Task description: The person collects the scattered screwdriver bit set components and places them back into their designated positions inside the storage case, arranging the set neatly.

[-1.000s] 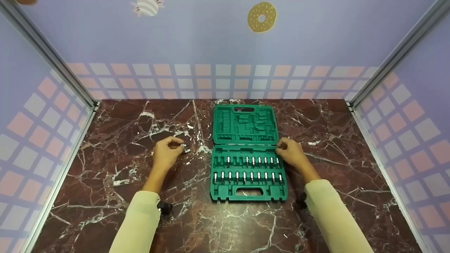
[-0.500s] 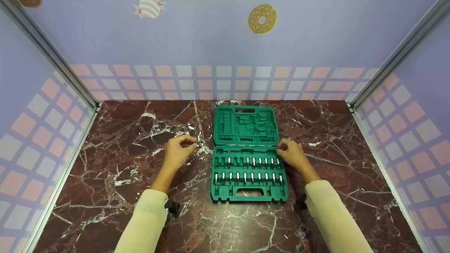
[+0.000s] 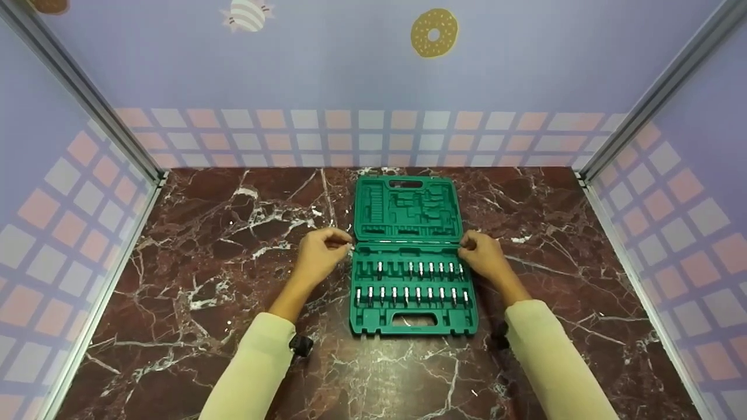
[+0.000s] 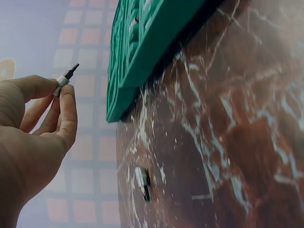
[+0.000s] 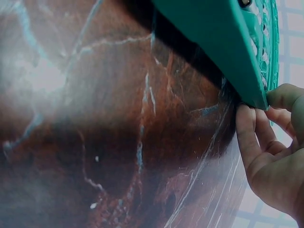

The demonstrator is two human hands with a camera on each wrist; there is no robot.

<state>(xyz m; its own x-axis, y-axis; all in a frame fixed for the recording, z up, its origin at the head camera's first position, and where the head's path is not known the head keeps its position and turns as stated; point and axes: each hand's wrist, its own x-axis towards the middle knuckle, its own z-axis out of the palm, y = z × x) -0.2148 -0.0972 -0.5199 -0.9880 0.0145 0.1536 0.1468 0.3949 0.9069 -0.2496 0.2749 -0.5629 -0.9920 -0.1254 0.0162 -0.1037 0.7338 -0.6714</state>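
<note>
Between thumb and fingertips my left hand [image 3: 321,254] pinches a bit socket [image 4: 64,82], silver with a dark narrow tip pointing up and away. That hand is at the left side of an open green tool case [image 3: 414,322], near its hinge. Two rows of silver bit sockets sit in the case's lower half, with some slots in the upper row bare. My right hand [image 3: 483,255] grips the case's right edge near the hinge, thumb above and fingers against the side. A second bit socket [image 4: 142,183] lies on the table in the left wrist view.
The case lid [image 3: 408,204] lies folded back towards the rear wall [image 3: 373,70], its moulded recesses facing up. Dark red marbled table [image 3: 192,350] surrounds the case. Patterned side panels with metal corner posts [image 3: 659,81] bound the table.
My left hand has moved right with the bit socket, from the table left of the case to the case's left edge. The right hand has stayed on the case's right edge.
</note>
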